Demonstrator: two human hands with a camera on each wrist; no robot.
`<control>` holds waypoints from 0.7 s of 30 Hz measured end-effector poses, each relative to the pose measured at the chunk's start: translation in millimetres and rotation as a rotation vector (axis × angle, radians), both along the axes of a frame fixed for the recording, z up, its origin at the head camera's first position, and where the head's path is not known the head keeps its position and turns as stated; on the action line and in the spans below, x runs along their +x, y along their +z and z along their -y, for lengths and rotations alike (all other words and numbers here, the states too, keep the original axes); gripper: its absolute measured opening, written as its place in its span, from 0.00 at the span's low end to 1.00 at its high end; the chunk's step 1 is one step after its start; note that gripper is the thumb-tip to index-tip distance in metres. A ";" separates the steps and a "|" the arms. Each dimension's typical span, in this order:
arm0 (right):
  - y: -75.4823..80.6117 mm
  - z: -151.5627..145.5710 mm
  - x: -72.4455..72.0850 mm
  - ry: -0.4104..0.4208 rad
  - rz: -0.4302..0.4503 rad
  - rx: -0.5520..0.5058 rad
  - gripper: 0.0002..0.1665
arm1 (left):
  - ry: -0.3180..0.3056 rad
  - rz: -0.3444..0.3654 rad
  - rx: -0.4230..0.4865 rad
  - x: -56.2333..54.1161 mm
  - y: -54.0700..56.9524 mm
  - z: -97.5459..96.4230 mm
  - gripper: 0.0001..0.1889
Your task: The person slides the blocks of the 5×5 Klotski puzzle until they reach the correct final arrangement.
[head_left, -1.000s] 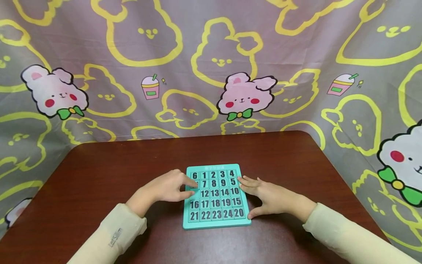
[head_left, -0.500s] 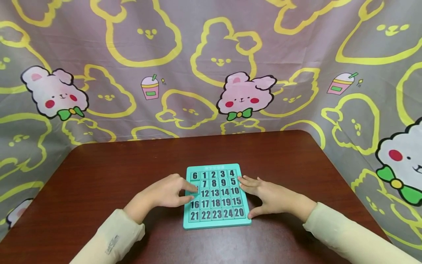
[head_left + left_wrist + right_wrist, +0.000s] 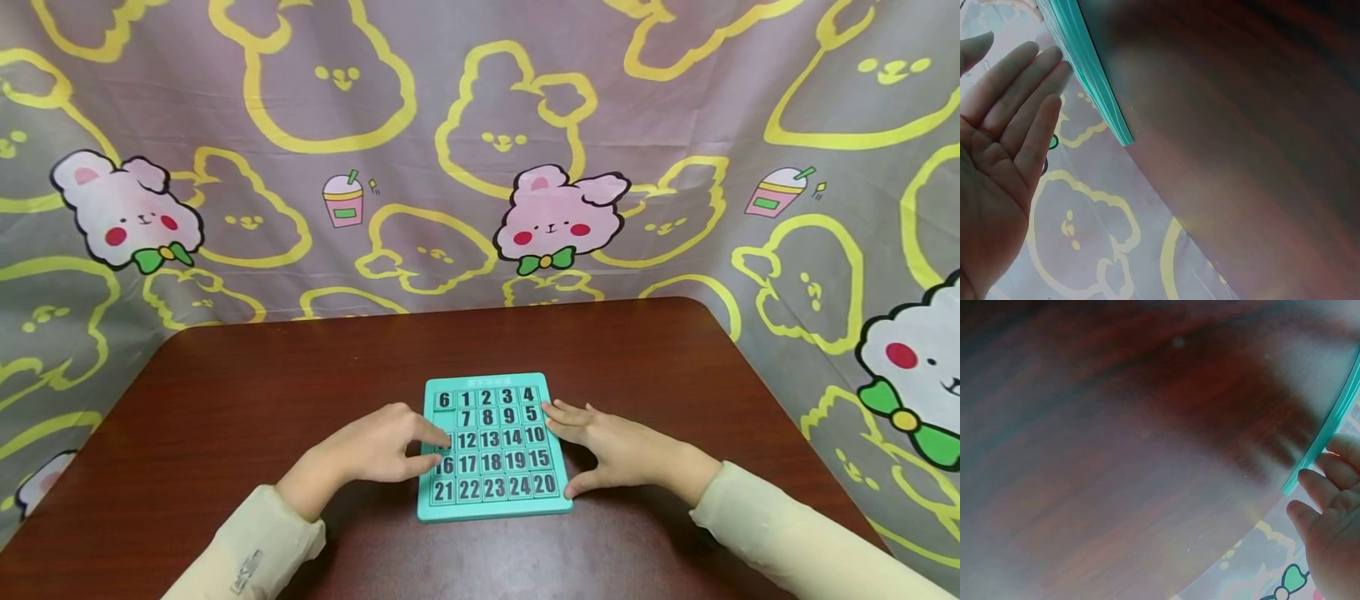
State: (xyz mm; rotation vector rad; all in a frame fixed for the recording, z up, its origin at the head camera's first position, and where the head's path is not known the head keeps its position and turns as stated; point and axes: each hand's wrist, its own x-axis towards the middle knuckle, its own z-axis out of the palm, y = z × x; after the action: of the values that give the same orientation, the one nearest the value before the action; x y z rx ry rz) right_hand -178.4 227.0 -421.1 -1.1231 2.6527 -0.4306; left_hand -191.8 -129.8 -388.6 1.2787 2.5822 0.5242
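A teal sliding number puzzle (image 3: 491, 507) lies flat on the dark red-brown table (image 3: 300, 383), its black-numbered tiles facing up. My left hand (image 3: 435, 450) rests at the puzzle's left side, a fingertip pressing a tile in the left column, third row, just above tile 16. The cell above that finger shows bare teal. My right hand (image 3: 592, 450) rests against the puzzle's right edge, fingers near tile 5 and thumb by tile 20. The left wrist view shows my left hand (image 3: 1004, 156) with straight fingers at the teal edge (image 3: 1085, 69). My right hand (image 3: 1329, 506) touches the teal rim (image 3: 1325, 437).
A grey cloth with yellow rabbit outlines and pink rabbits (image 3: 558, 217) hangs behind and around the table. The table's rounded far corners (image 3: 697, 312) meet the cloth. Bare wood surrounds the puzzle on every side.
My left fingertip has moved down the left column from the second row to the third, and the second-row cell now shows empty. The right hand and the puzzle board have stayed put.
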 end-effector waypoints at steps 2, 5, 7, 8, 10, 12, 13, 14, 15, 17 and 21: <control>-0.4 -0.3 -0.3 0.002 -0.001 -0.001 0.59 | -0.007 -0.024 0.012 -2.1 0.0 0.0 0.14; -0.1 -0.3 -0.4 0.004 0.001 -0.005 0.59 | -0.007 -0.049 0.023 -7.1 -0.5 0.6 0.15; 0.0 -0.4 -0.5 0.006 0.000 -0.008 0.59 | -0.005 -0.060 0.026 -11.1 -1.0 1.1 0.15; 0.1 -0.3 -0.6 0.003 0.004 -0.007 0.59 | -0.004 -0.067 0.026 -13.3 -1.4 1.3 0.15; 0.2 -0.2 -0.8 -0.001 0.007 -0.004 0.59 | 0.001 -0.070 0.023 -17.6 -2.1 1.6 0.15; 0.0 -0.2 -1.2 -0.001 0.006 -0.004 0.59 | 0.005 -0.070 0.024 -22.0 -2.5 1.7 0.15; 0.2 -0.2 -1.3 -0.003 0.007 -0.004 0.59 | 0.009 -0.066 0.022 -24.3 -2.7 1.7 0.15; 0.3 -0.1 -1.3 -0.003 0.006 -0.003 0.59 | 0.012 -0.069 0.020 -26.3 -2.6 1.5 0.15; 0.0 -0.2 -1.4 -0.001 0.002 -0.003 0.59 | 0.017 -0.066 0.018 -28.5 -2.6 1.3 0.16; -0.2 -0.2 -1.2 0.004 -0.001 -0.007 0.59 | 0.023 -0.056 0.020 -32.4 -2.3 0.7 0.16; -1.1 0.0 -0.8 0.007 -0.002 -0.004 0.59 | 0.040 -0.029 0.013 -39.0 -3.3 -0.5 0.18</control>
State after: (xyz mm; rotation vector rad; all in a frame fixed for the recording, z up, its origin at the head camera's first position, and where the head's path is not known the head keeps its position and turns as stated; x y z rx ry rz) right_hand -179.2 227.1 -422.2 -1.1339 2.6497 -0.4335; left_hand -230.8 -129.3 -391.9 1.2502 2.6378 0.5339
